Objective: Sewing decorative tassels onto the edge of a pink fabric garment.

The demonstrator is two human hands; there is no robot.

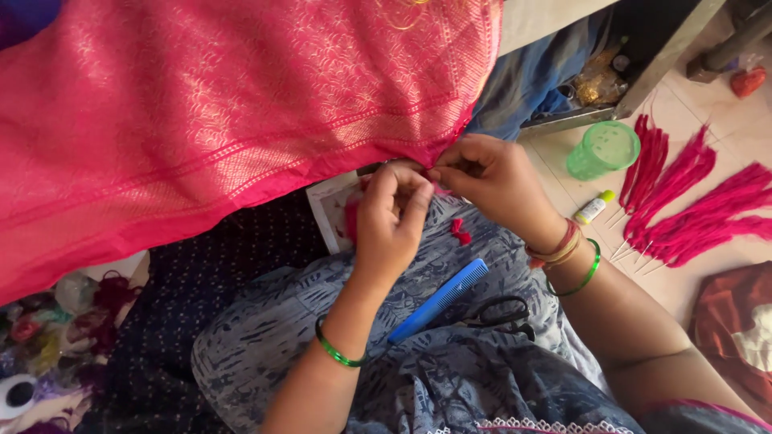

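Note:
A large pink cloth [225, 112] with a woven gold border drapes across the upper left. My left hand [392, 221] and my right hand [492, 181] meet at its lower right edge, fingers pinched together on the cloth's hem and on pink threads there. A blue comb [438, 300] and black scissors [500, 313] lie on my lap, on blue patterned fabric. Small red thread bits [460, 231] lie below my hands.
Bundles of pink thread tassels [691, 201] lie on the tiled floor at right, beside a green plastic cup [603, 149] and a small glue tube [593, 208]. A red cloth [736, 321] lies lower right. Mixed coloured items [48, 337] pile up at lower left.

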